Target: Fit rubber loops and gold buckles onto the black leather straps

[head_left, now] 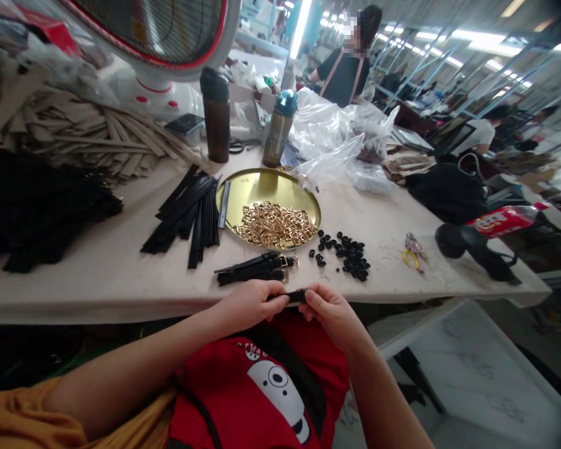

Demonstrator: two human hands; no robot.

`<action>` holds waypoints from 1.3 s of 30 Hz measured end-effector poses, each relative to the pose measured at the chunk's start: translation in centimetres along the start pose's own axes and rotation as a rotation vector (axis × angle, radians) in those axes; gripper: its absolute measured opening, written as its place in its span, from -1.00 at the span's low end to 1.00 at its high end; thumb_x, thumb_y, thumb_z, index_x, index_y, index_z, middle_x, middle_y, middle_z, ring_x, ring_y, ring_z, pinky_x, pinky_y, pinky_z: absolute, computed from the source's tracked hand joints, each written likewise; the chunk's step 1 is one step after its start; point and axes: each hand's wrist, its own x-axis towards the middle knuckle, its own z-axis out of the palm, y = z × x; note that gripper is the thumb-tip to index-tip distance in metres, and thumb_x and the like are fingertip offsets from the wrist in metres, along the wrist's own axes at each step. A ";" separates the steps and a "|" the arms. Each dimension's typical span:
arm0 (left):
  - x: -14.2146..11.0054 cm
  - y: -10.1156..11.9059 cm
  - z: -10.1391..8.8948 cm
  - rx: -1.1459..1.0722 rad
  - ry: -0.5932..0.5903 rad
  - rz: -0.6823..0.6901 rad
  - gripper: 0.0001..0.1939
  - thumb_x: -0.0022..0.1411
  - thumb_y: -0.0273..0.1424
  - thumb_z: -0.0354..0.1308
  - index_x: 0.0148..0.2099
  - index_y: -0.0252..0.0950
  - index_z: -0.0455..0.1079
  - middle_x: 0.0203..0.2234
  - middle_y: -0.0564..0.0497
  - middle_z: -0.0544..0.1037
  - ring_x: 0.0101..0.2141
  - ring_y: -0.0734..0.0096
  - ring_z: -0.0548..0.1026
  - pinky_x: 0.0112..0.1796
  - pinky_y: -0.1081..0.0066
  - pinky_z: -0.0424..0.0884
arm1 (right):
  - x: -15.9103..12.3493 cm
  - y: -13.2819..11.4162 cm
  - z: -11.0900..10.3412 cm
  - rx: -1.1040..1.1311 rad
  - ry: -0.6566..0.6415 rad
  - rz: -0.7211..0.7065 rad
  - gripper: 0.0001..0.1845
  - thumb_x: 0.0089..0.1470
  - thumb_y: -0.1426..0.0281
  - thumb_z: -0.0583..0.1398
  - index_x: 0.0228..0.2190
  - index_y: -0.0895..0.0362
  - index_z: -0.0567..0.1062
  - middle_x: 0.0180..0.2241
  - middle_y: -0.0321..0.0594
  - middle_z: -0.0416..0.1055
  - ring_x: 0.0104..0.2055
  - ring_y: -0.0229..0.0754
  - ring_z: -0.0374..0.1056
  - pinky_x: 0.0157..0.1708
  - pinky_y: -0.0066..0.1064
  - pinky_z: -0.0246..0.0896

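A short length of black strap (296, 297) is stretched between my two hands at the table's front edge. My left hand (257, 302) pinches one end of it between thumb and fingers. The other end is pinched in my right hand (327, 307). Just beyond my hands lies a small stack of black straps with gold buckles (257, 269). Behind that, a round gold tray (303, 193) bears a heap of gold buckles (275, 224). Small black loops (353, 255) lie in a loose pile to the right of the tray.
Black strips (187, 215) fan out left of the tray, near a dark pile (42, 209). Two bottles (215, 118), a fan (159, 37) and plastic bags (331, 137) stand or lie behind. Pliers (414, 252) and a red-labelled bottle (505, 220) lie right. A person (343, 75) stands beyond.
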 end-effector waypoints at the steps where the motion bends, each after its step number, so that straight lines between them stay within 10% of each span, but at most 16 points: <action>1: 0.0 -0.1 0.0 0.031 -0.002 0.005 -0.69 0.19 -0.24 -0.12 -0.40 -0.31 0.35 -0.65 0.13 0.34 -0.60 0.55 0.26 -0.55 0.54 0.08 | 0.0 0.3 0.0 0.030 -0.001 0.015 -0.74 -0.08 0.20 0.22 -0.50 0.15 0.42 -0.59 -0.34 0.38 -0.60 -0.39 0.16 -0.55 -0.52 0.05; 23: 2.2 -1.4 0.6 -0.328 0.013 -0.093 -0.84 0.12 -0.42 -0.05 -0.21 -0.29 0.09 -0.47 0.08 0.45 -0.60 0.60 0.33 -0.57 0.57 0.25 | 1.4 2.4 1.7 0.237 0.064 -0.072 -0.63 0.01 0.08 0.09 -0.48 0.14 0.42 -0.51 -0.26 0.37 -0.50 -0.28 0.21 -0.46 -0.42 0.12; 39: 0.6 -0.7 1.4 0.049 0.049 -0.116 -0.81 0.06 -0.29 0.06 -0.30 -0.29 0.30 -0.40 0.03 0.49 -0.39 0.40 0.42 -0.42 0.49 0.27 | -0.2 3.9 2.1 0.559 -0.214 0.248 -0.60 -0.27 0.16 0.32 -0.43 0.13 0.37 -0.59 -0.39 0.19 -0.57 -0.35 0.06 -0.55 -0.48 0.04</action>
